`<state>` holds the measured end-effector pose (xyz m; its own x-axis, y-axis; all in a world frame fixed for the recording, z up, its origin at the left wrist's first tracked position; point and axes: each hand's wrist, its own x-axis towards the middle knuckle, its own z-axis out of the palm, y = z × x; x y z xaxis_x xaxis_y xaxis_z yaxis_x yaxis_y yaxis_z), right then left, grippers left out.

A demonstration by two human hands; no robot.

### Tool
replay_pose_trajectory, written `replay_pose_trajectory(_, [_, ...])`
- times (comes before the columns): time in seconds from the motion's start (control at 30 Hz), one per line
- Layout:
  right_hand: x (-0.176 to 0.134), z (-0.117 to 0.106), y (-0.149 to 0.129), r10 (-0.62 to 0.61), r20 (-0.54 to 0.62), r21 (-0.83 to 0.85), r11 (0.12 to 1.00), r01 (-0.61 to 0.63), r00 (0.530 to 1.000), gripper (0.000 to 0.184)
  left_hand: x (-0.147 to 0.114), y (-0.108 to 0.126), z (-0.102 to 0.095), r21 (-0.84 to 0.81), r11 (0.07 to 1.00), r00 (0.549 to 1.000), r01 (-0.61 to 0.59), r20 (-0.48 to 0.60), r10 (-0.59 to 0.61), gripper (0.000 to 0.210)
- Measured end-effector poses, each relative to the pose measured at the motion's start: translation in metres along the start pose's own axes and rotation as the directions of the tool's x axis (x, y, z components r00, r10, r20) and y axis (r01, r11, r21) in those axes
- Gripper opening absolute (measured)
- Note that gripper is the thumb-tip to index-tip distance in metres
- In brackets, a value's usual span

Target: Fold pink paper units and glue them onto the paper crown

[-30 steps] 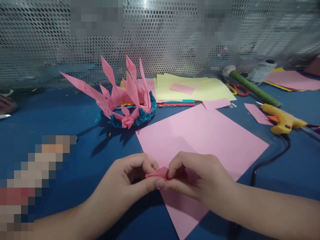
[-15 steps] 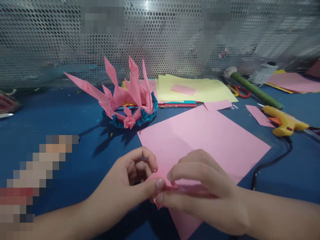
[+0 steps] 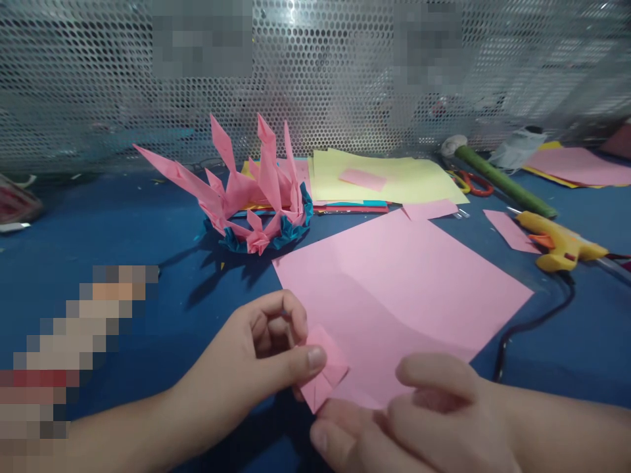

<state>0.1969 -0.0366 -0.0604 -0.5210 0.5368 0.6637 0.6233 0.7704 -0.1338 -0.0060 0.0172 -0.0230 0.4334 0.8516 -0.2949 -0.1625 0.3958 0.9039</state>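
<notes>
A small folded piece of pink paper (image 3: 329, 380) is pinched between the thumb and fingers of my left hand (image 3: 269, 351). Creases and overlapping flaps show on its front. My right hand (image 3: 424, 420) is just right of and below it, fingers loosely bent and apart. Its thumb and a fingertip come close to the folded paper's lower corner; whether they touch it I cannot tell. Beneath both hands lies a large pink paper sheet (image 3: 394, 276), partly shaded. Behind it to the left stands a pink and blue folded-paper crown (image 3: 256, 226) with tall points.
Yellow paper sheets (image 3: 394, 174) lie at the back on other coloured papers. Red-handled scissors (image 3: 478, 184) and a green stick (image 3: 507, 184) are beside them. A yellow glue gun (image 3: 562, 246) with a black cable (image 3: 507, 335) lies right. A blurred-out shape (image 3: 83, 322) is at left.
My right hand has moved down from the folded paper, and its fingers have parted. More of the folded paper's front now shows. My left hand keeps its hold in nearly the same place.
</notes>
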Motion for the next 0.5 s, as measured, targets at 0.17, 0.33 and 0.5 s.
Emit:
replay_pose_trajectory(0.17, [0.03,-0.007,0.005,0.094,-0.178,0.099,0.992,-0.078,0.98,0.016,-0.001,0.001,0.004,0.023,0.998,0.997,-0.052,-0.056,0.053,0.024])
replay_pose_trajectory(0.33, [0.052,-0.012,0.03,-0.259,-0.144,0.058,0.961,0.269,0.955,0.022,-0.003,0.001,0.005,0.163,0.981,0.979,-0.108,-0.156,0.134,0.011])
replay_pose_trajectory(0.5, [0.056,-0.014,0.035,-0.292,-0.081,0.068,0.952,0.298,0.953,0.009,-0.002,0.002,0.006,0.149,0.984,0.983,-0.102,-0.136,0.122,0.01])
